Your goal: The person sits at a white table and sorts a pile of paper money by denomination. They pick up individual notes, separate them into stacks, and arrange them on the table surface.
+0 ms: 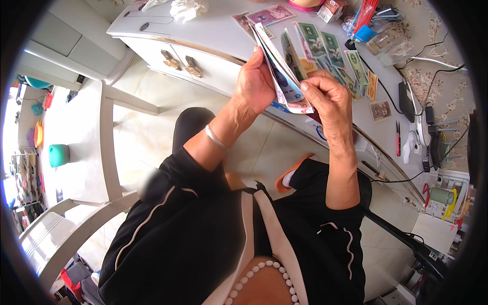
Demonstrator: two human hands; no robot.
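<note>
A fanned stack of banknotes [284, 76] is held upright above the front edge of a white cabinet top. My left hand [256, 82] grips its left side, the thumb along the outer notes. At the lower right of the stack, the fingertips of my right hand [328, 97] pinch the edge of some notes. Behind my hands, green banknotes [332, 49] lie overlapping on the cabinet top, with a purple banknote [270, 15] farther back. A yellow-green banknote [357, 66] and an orange banknote [372, 85] lie to the right, near a separate brownish banknote [380, 111].
The cabinet top [213, 34] also bears crumpled white tissue [188, 9], a small box [332, 10], clear plastic containers [389, 47], cables and a red pen [398, 139]. A white wooden chair [106, 152] stands at the left. An orange slipper [291, 173] is on the tiled floor.
</note>
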